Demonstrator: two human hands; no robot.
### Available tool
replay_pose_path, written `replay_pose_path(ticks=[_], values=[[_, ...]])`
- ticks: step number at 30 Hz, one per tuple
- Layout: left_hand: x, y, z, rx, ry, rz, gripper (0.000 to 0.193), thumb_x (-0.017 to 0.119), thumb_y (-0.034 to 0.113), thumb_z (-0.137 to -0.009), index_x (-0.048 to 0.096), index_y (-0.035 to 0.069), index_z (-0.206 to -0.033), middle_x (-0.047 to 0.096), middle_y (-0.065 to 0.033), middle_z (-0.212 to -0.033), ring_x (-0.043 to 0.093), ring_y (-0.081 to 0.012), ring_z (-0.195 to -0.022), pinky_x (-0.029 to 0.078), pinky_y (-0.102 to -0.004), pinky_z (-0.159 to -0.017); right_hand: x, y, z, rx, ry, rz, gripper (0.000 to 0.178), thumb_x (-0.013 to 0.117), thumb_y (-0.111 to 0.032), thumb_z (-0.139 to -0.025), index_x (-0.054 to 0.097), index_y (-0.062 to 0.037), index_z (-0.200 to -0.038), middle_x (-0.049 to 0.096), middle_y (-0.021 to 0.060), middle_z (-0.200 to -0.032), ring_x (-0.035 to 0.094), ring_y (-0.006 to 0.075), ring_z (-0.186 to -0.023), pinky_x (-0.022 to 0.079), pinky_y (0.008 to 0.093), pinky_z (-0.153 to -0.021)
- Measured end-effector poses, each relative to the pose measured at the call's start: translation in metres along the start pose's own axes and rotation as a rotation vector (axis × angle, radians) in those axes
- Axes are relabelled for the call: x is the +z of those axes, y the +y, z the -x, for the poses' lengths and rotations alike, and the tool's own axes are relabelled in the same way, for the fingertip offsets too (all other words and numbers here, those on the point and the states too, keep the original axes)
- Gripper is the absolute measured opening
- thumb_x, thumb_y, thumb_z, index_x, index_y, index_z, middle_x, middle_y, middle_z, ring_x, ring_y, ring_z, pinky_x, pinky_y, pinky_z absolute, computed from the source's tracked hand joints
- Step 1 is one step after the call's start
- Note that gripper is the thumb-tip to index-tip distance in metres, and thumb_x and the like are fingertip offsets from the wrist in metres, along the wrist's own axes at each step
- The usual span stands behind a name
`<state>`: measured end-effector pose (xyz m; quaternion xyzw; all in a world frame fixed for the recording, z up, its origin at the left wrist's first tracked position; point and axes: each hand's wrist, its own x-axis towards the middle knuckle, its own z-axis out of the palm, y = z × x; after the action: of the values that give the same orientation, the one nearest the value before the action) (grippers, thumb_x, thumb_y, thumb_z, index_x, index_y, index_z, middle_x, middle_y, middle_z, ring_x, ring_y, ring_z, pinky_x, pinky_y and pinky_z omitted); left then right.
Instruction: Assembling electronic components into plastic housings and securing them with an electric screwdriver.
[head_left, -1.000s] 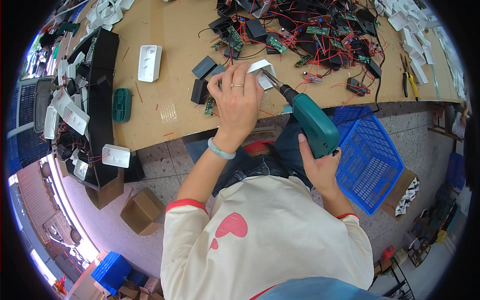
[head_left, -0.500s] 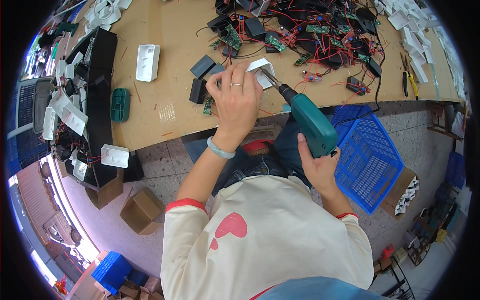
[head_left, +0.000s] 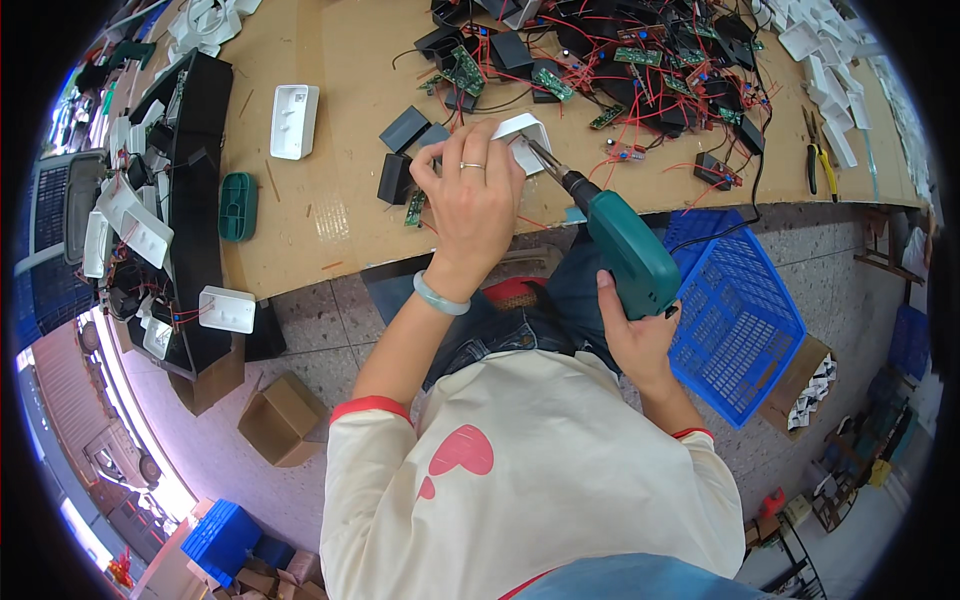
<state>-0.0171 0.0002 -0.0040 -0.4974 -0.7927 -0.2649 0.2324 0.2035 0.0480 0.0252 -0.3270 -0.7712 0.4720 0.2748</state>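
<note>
In my right hand point(head_left: 640, 335) is a green handheld power tool point(head_left: 632, 255), with my fingers wrapped round its lower end. Its black collar and narrow metal tip point up and left into a small white plastic case point(head_left: 530, 140). My left hand point(head_left: 468, 195), fingers bent and close together, grips that case at its left side. The hand covers part of the case, and what lies under the fingers is hidden. Just left of the hand are black box-shaped parts point(head_left: 395, 178) and a green circuit board point(head_left: 415, 208).
Red-wired circuit boards and black parts point(head_left: 640, 75) are heaped at the back. A white tray-like case point(head_left: 295, 122) and a green compartment tray point(head_left: 238, 207) lie left. Yellow-black pliers point(head_left: 822, 160) rest right. A blue crate point(head_left: 740, 320) stands below the table edge at right.
The view has shifted very slightly. Both hands, the tool and the white case hold nearly the same positions.
</note>
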Motion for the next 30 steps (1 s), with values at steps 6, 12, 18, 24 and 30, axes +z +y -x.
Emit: replay_pose_path(ticks=[6,12,18,24,30], values=[[-0.0007,0.0002,0.0001,-0.004,-0.007,0.009,0.013,0.07,0.009,-0.081,0.062,0.003,-0.09,0.063,-0.0081,-0.115,0.06,-0.0229,-0.107,0.037,-0.046,-0.094,-0.0001,-0.0009,0.002,-0.006,0.035,-0.042,0.024,0.071,0.001,-0.088,0.062,0.0018,-0.11,0.067,0.0075,-0.094,0.06,0.01,-0.074,0.05,0.0249,-0.067],[-0.0007,0.0009,0.0002,-0.002,0.003,0.012,0.014,0.071,0.009,-0.082,0.063,0.002,-0.091,0.063,-0.0089,-0.115,0.06,-0.0238,-0.107,0.038,-0.0461,-0.093,0.0009,-0.0048,0.0026,0.075,0.09,-0.068,0.022,0.075,-0.001,-0.088,0.067,0.0037,-0.107,0.07,0.0068,-0.093,0.064,0.0123,-0.08,0.051,0.0266,-0.073],[-0.0015,0.0015,0.0004,-0.006,0.013,0.032,0.014,0.071,0.009,-0.082,0.063,0.002,-0.091,0.063,-0.0091,-0.115,0.06,-0.0241,-0.106,0.038,-0.0462,-0.092,0.0039,-0.0014,0.0009,0.002,0.085,-0.093,0.022,0.073,-0.001,-0.088,0.064,0.0018,-0.108,0.067,0.0075,-0.093,0.062,0.0121,-0.076,0.05,0.0259,-0.067],[-0.0007,0.0012,-0.0007,-0.007,0.006,0.0,0.013,0.07,0.009,-0.082,0.061,0.003,-0.09,0.063,-0.0088,-0.114,0.06,-0.0239,-0.106,0.038,-0.0463,-0.092,0.0032,-0.0022,-0.0027,0.02,0.039,-0.03,0.02,0.073,-0.003,-0.089,0.063,0.0013,-0.107,0.067,0.0077,-0.092,0.062,0.012,-0.075,0.05,0.026,-0.068],[0.0008,0.0027,-0.0011,-0.015,-0.002,-0.006,0.014,0.071,0.008,-0.08,0.061,0.004,-0.09,0.064,-0.0075,-0.113,0.061,-0.0242,-0.105,0.037,-0.044,-0.093,0.0015,-0.0025,-0.0035,0.072,-0.007,-0.011,0.025,0.072,-0.004,-0.09,0.061,0.0012,-0.111,0.069,0.0087,-0.092,0.063,0.0122,-0.076,0.051,0.0265,-0.07]])
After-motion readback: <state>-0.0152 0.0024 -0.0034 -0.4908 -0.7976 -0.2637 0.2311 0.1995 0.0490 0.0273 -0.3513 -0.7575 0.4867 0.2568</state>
